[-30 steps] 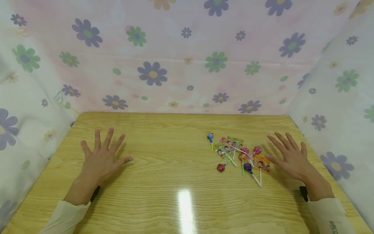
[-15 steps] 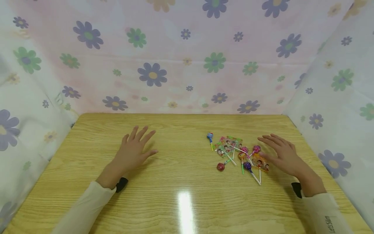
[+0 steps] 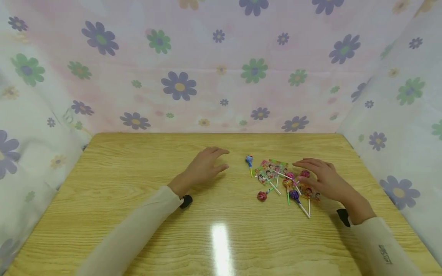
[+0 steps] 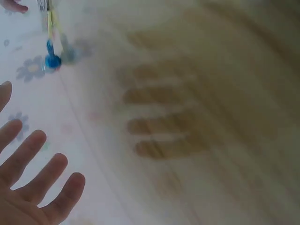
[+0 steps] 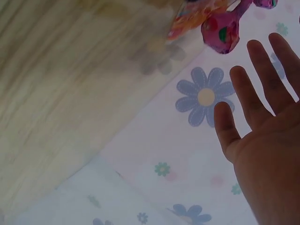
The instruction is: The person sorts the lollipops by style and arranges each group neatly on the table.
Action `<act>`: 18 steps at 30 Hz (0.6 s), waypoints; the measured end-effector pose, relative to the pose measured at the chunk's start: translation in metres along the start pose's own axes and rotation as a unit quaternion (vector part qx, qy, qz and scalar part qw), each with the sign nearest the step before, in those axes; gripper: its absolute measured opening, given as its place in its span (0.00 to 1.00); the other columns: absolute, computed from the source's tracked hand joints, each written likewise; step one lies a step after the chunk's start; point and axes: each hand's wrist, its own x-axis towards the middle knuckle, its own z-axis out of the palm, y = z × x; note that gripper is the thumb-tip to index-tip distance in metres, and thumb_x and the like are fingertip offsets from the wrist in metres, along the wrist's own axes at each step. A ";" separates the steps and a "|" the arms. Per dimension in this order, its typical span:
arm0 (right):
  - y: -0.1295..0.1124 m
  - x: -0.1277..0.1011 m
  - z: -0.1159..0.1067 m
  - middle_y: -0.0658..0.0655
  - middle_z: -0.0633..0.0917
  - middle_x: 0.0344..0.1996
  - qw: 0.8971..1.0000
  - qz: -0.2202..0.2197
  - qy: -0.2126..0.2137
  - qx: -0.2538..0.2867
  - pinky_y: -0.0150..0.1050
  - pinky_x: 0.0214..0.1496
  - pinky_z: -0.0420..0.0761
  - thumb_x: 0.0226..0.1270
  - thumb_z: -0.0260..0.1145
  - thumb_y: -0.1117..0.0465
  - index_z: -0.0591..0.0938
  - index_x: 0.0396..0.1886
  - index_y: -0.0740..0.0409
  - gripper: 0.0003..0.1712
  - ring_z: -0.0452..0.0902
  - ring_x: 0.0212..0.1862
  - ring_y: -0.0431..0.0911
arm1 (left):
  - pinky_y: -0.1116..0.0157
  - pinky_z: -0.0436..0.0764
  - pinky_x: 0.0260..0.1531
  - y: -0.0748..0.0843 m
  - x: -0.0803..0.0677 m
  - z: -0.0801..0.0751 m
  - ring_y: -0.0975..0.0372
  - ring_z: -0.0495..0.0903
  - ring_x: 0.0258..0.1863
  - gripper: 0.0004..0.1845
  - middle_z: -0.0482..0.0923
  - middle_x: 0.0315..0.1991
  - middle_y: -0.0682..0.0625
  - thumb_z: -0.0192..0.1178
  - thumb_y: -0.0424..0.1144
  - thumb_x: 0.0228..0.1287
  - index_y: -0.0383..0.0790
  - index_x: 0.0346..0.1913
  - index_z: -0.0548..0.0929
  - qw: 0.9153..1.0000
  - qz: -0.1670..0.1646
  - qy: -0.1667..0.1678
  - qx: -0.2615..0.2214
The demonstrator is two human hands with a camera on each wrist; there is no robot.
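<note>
Lollipops (image 3: 294,195) lie loosely heaped on the bench (image 3: 276,245), with the orange lollipop (image 3: 287,183) about at the middle of the heap; places below are told from it, as the person sees them. All lie on their sides, probably because a round head on a thin stick has no base to stand on. The blue lollipop (image 3: 249,160) sits farther back and to the left, apart from the rest, its stick pointing toward the person. The red lollipop (image 3: 262,196) is to the left and a little nearer. The purple lollipop (image 3: 294,194) lies just nearer and to the right, its white stick slanting outward. One pink lollipop (image 3: 290,175) is just behind; a second pink lollipop (image 3: 305,174) is behind and to the right. Sticks cross here, so shifting one may well drag a neighbour. The clear green-printed packets (image 3: 265,175), to the left and behind, lie flat, as does the orange-printed packet (image 3: 308,191) on the right; their thin wrappers seem the reason.

Both hands are released and grasp nothing. The left hand (image 3: 204,167) is well to the left, above bare wood, its fingers pointing toward the blue lollipop without touching it. The right hand (image 3: 322,178) hovers to the right, beside the second pink lollipop, with fingers apart in the right wrist view and no contact visible. Held raised and loose like this, the hands appear to leave the heap undisturbed.
</note>
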 end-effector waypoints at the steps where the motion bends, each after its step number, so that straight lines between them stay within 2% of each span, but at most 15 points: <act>1: -0.001 0.001 0.001 0.68 0.73 0.66 1.000 -0.003 -0.003 0.005 0.69 0.59 0.54 0.72 0.65 0.55 0.76 0.67 0.54 0.26 0.63 0.68 0.68 | 0.47 0.70 0.68 0.003 0.005 0.004 0.50 0.69 0.70 0.27 0.73 0.67 0.48 0.60 0.50 0.71 0.46 0.70 0.73 1.000 0.001 -0.006 -0.014; 5: -0.001 0.007 0.006 0.68 0.74 0.65 1.000 -0.017 -0.013 0.017 0.68 0.59 0.55 0.72 0.64 0.58 0.78 0.65 0.53 0.23 0.71 0.61 0.62 | 0.51 0.71 0.67 0.013 0.023 0.019 0.52 0.69 0.69 0.26 0.74 0.66 0.49 0.58 0.49 0.73 0.45 0.69 0.74 0.999 0.005 -0.022 -0.048; 8: -0.001 0.009 0.008 0.67 0.76 0.64 1.000 -0.017 -0.022 0.014 0.67 0.58 0.57 0.72 0.64 0.58 0.80 0.63 0.52 0.20 0.77 0.53 0.57 | 0.52 0.69 0.69 0.017 0.035 0.026 0.53 0.68 0.71 0.25 0.74 0.67 0.50 0.57 0.48 0.74 0.45 0.69 0.74 0.998 0.006 -0.029 -0.053; 13: 0.000 0.009 0.010 0.64 0.78 0.62 1.000 -0.010 -0.024 0.008 0.64 0.56 0.58 0.72 0.64 0.57 0.81 0.61 0.49 0.19 0.79 0.46 0.49 | 0.52 0.65 0.72 0.020 0.050 0.034 0.54 0.63 0.75 0.22 0.72 0.69 0.52 0.55 0.47 0.75 0.47 0.68 0.75 0.996 -0.022 -0.040 -0.078; 16: -0.001 0.009 0.009 0.61 0.80 0.60 1.000 -0.012 -0.023 0.003 0.62 0.55 0.60 0.72 0.64 0.58 0.81 0.61 0.49 0.19 0.78 0.40 0.43 | 0.54 0.70 0.69 0.020 0.057 0.037 0.55 0.69 0.71 0.21 0.74 0.67 0.51 0.55 0.45 0.75 0.47 0.67 0.77 0.996 -0.026 -0.034 -0.075; 18: -0.002 0.009 0.009 0.62 0.79 0.60 1.000 -0.012 -0.024 0.004 0.63 0.56 0.60 0.72 0.64 0.58 0.81 0.62 0.50 0.20 0.78 0.41 0.43 | 0.56 0.73 0.67 0.022 0.061 0.038 0.56 0.73 0.67 0.20 0.76 0.65 0.50 0.56 0.45 0.75 0.47 0.65 0.78 0.997 -0.022 -0.032 -0.066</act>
